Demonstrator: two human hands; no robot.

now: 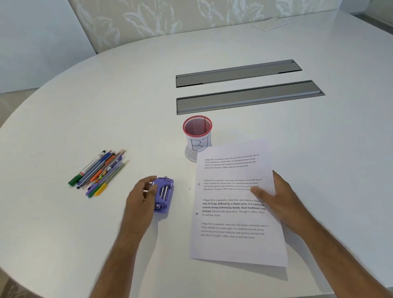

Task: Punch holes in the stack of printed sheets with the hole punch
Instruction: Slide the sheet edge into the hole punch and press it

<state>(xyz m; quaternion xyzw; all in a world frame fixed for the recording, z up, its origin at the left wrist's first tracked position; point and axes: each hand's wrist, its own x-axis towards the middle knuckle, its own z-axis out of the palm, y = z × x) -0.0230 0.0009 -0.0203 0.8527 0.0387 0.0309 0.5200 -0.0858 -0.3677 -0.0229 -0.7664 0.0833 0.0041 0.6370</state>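
Down on the white counter [307,165] the purple punch [163,194] sits under the left hand [141,198], whose curled fingers and thumb close round its left side and far end; that grip is closed on the punch. Its long axis runs away from the person, tipped a little to the right at the far end, with two metal rods along the top following the same line. The sheets [233,204] lie just right of the punch, apart from it, with a bare strip of counter between them. The right hand [274,197] grips the stack at its right edge: the thumb lies flat on the printed face, and the fingers go behind the paper where they cannot be seen. The near edge is lifted off the counter and throws a shadow below it. The stack's long axis also points away from the person, leaning slightly right, text upright to the reader. Two small dark holes show in its left margin. Its far corner overlaps the foot of a red mesh cup [198,135]. A bundle of pens [98,173] lies well left of the punch.
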